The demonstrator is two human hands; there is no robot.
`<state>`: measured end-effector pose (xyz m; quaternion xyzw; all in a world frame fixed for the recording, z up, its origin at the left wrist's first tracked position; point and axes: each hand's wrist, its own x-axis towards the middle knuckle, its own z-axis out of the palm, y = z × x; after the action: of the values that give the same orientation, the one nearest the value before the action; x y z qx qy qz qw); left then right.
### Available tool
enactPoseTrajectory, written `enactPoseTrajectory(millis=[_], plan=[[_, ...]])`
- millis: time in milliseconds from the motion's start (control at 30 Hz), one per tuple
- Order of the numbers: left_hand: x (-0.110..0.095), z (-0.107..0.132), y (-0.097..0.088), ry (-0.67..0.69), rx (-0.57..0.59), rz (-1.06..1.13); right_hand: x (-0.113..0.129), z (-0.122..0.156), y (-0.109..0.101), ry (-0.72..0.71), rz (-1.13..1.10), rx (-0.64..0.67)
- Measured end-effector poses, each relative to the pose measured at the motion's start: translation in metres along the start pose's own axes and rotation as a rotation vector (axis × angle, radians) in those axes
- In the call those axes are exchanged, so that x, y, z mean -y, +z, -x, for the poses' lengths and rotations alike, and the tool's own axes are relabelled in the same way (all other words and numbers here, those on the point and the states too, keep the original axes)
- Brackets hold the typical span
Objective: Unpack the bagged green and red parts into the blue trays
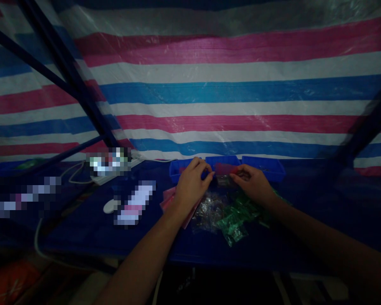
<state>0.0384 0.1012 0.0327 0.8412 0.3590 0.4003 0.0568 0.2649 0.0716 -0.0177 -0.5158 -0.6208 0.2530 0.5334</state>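
Observation:
My right hand (252,182) pinches the edge of a small clear plastic bag with a pink top (224,170), held in front of the middle blue bin (222,159). To the left of that bag, my left hand (193,182) is closed, thumb against the curled fingers; whatever it may hold is too small to make out. It hovers before the left blue bin (175,170). Beneath my left wrist lie pink bags (167,198). Between my forearms are clear bags (208,212) and a heap of green bags (236,222).
A right blue bin (263,166) completes the row at the back of the blue table (92,231). Leftward lie a blurred-out phone-like object (136,203), a white round object (109,206) and a white power strip (104,178) with cables. A striped tarp (228,93) hangs behind.

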Motion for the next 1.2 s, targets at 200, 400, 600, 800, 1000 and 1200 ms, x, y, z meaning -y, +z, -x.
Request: enactPoseTrajectory(millis=[200,400,600,800,1000,1200], plan=[[-0.014,0.004,0.003,0.071,0.235,0.114,0.010,0.006,0.002,-0.088,0.003,0.002],[-0.020,0.003,0.006,0.026,0.209,0.229,0.026,0.014,0.004,-0.231,-0.040,0.147],[-0.012,0.001,0.008,-0.067,0.124,0.295,0.024,0.012,0.006,-0.159,-0.092,-0.063],[-0.015,0.000,0.012,-0.069,0.127,0.394,0.017,0.005,-0.001,-0.034,-0.263,0.014],[-0.006,-0.002,0.015,-0.106,0.128,0.347,0.013,0.002,-0.004,0.052,-0.236,0.028],[0.008,-0.001,0.018,-0.138,0.086,0.256,0.004,-0.001,-0.002,0.007,-0.059,0.034]])
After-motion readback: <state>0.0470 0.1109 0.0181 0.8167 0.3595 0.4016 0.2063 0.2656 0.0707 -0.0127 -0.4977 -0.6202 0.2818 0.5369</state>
